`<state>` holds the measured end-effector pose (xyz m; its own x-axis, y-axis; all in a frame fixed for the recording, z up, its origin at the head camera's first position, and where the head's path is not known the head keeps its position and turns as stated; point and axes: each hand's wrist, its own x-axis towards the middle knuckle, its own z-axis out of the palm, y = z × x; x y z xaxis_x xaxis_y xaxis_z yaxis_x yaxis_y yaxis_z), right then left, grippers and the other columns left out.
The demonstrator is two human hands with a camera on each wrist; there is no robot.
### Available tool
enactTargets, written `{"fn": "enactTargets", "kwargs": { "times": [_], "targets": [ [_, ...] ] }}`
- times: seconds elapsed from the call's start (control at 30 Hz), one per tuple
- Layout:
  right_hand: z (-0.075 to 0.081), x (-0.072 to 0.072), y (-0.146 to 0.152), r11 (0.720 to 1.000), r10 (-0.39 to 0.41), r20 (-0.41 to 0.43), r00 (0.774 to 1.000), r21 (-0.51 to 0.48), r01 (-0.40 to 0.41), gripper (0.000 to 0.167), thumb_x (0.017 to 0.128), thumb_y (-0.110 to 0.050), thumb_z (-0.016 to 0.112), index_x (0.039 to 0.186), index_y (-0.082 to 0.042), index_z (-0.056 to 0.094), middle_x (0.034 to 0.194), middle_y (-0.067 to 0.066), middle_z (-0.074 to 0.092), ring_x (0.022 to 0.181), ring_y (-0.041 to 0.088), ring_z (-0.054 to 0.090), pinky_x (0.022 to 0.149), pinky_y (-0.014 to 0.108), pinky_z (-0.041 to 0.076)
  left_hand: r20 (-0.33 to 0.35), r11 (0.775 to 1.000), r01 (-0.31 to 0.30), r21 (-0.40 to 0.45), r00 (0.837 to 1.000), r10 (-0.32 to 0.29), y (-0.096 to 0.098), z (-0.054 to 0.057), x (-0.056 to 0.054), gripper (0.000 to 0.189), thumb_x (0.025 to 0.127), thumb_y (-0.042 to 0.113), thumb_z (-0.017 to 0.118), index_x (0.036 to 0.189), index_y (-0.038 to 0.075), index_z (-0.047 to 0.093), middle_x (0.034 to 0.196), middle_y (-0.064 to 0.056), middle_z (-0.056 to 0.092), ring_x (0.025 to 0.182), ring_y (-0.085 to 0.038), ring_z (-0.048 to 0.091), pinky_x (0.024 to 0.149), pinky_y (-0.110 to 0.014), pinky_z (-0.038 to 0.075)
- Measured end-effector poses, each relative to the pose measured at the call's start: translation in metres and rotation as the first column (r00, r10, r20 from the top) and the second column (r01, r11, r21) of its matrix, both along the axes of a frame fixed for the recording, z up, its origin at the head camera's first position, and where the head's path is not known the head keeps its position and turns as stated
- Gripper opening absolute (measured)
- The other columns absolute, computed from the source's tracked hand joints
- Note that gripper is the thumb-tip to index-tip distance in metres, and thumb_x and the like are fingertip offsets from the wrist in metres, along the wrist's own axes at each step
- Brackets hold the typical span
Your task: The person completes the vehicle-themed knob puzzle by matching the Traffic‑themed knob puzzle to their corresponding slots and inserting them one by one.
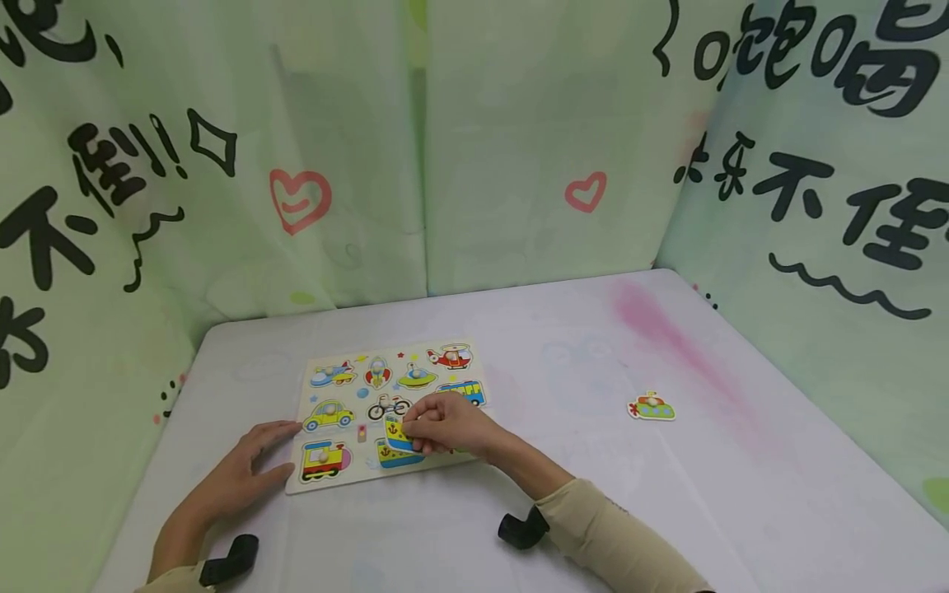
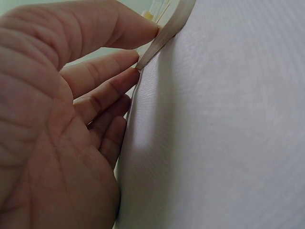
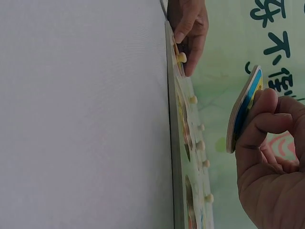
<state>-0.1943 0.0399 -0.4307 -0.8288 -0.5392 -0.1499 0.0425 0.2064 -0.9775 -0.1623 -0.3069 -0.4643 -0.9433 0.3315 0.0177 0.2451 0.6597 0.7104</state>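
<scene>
A wooden peg puzzle board (image 1: 296, 469) with vehicle pictures lies on the table, left of centre. My right hand (image 1: 452, 424) pinches a blue and yellow boat puzzle piece (image 1: 398, 435) above the board's front part. In the right wrist view that boat piece (image 3: 247, 109) is off the board, tilted, between thumb and fingers. Below it a matching boat picture (image 1: 393, 455) shows on the board. My left hand (image 1: 240, 469) touches the board's left edge with thumb and fingers extended; in the left wrist view its fingertips (image 2: 151, 31) meet the edge.
A green submarine puzzle piece (image 1: 652, 407) lies apart on the right of the white-covered table (image 1: 563, 346). On the board sit several knobbed pieces, among them a train (image 1: 324, 461) and a yellow car (image 1: 329, 415). Printed curtains (image 1: 489, 148) hang behind and at both sides.
</scene>
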Motion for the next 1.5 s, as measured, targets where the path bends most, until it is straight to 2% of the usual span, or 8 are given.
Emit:
{"fn": "enactTargets", "kwargs": {
  "times": [0.17, 0.57, 0.87, 1.2, 1.5],
  "targets": [
    [0.000, 0.002, -0.010, 1.000, -0.014, 0.001, 1.000, 0.022, 0.014, 0.014, 0.097, -0.017, 0.070, 0.100, -0.003, 0.069, 0.072, 0.003, 0.069, 0.060, 0.010, 0.061, 0.057, 0.021, 0.048, -0.008, 1.000, -0.001, -0.006, 1.000, 0.001, -0.001, 0.001, 0.001, 0.057, 0.091, 0.013, 0.075, 0.143, 0.004, 0.054, 0.148, -0.026, 0.045, 0.140, -0.052, 0.035, 0.110, -0.074, 0.029],
    [0.000, 0.004, -0.023, 0.995, -0.067, -0.004, 0.998, 0.069, 0.067, 0.008, 0.095, -0.012, 0.071, 0.095, -0.005, 0.071, 0.068, 0.003, 0.069, 0.058, 0.010, 0.062, 0.056, 0.019, 0.050, 0.000, 1.000, 0.007, 0.005, 1.000, -0.007, 0.000, -0.001, 0.000, 0.057, 0.092, 0.014, 0.075, 0.144, 0.004, 0.053, 0.148, -0.025, 0.045, 0.140, -0.051, 0.034, 0.110, -0.074, 0.029],
    [0.000, 0.004, -0.027, 0.989, -0.068, -0.028, 0.997, 0.131, 0.071, 0.008, 0.094, -0.010, 0.072, 0.088, -0.005, 0.071, 0.065, 0.003, 0.067, 0.056, 0.010, 0.060, 0.053, 0.019, 0.048, 0.010, 1.000, -0.002, -0.009, 1.000, 0.002, 0.001, -0.001, -0.001, 0.058, 0.092, 0.016, 0.075, 0.145, 0.006, 0.053, 0.149, -0.024, 0.044, 0.141, -0.050, 0.034, 0.110, -0.073, 0.029],
    [-0.008, 0.003, -0.030, 0.968, -0.048, -0.128, 0.991, 0.239, 0.077, 0.012, 0.092, -0.009, 0.072, 0.080, -0.007, 0.070, 0.059, 0.000, 0.064, 0.051, 0.008, 0.059, 0.049, 0.017, 0.044, 0.003, 1.000, -0.001, 0.019, 1.000, 0.001, 0.001, 0.000, 0.001, 0.056, 0.092, 0.014, 0.074, 0.143, 0.003, 0.054, 0.148, -0.025, 0.045, 0.140, -0.051, 0.034, 0.111, -0.074, 0.027],
    [-0.010, 0.001, -0.031, 0.956, -0.043, -0.150, 0.988, 0.282, 0.084, 0.014, 0.092, -0.008, 0.073, 0.078, -0.007, 0.070, 0.058, 0.000, 0.063, 0.050, 0.008, 0.057, 0.047, 0.017, 0.042, -0.001, 1.000, 0.003, 0.016, 1.000, -0.003, 0.000, 0.000, 0.000, 0.056, 0.092, 0.014, 0.074, 0.143, 0.003, 0.053, 0.148, -0.025, 0.045, 0.140, -0.052, 0.034, 0.111, -0.074, 0.027]
  ]
}}
